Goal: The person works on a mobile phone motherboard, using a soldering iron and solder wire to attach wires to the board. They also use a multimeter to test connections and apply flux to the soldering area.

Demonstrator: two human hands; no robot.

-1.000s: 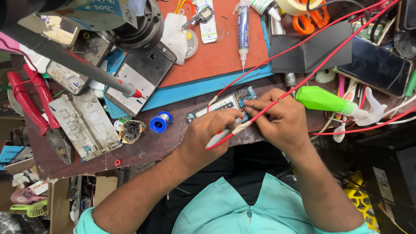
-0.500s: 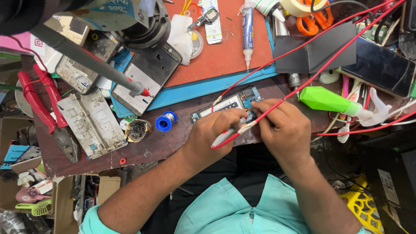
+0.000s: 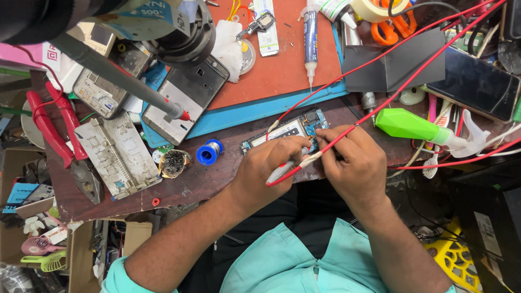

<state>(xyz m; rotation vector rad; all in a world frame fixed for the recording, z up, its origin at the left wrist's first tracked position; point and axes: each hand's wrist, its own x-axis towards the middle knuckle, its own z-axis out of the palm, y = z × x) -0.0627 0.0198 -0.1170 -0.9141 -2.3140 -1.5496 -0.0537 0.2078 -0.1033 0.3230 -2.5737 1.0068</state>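
Hands meet at frame centre, over the near edge of the dark brown bench. Left hand is curled closed around a red-and-white probe, tip pointing up toward the board. Right hand is also closed, fingers pinched on the red lead just where it reaches the probe; exact contact point is hidden by the fingertips, so I can't tell whether it grips wire or probe tip. Circuit board, small and blue-green with a white shield, lies flat just above both hands, touching or nearly touching the fingertips.

Around it:
- blue solder spool left of the board, near the left hand
- brass tip-cleaner wool just left of the spool
- stripped phone frame further left, flat on the bench
- second phone housing on the blue mat's edge, upper left of centre
- green squeeze bottle right of the board, lying on its side
- syringe tube on the orange mat, top centre
- red-handled pliers at far left
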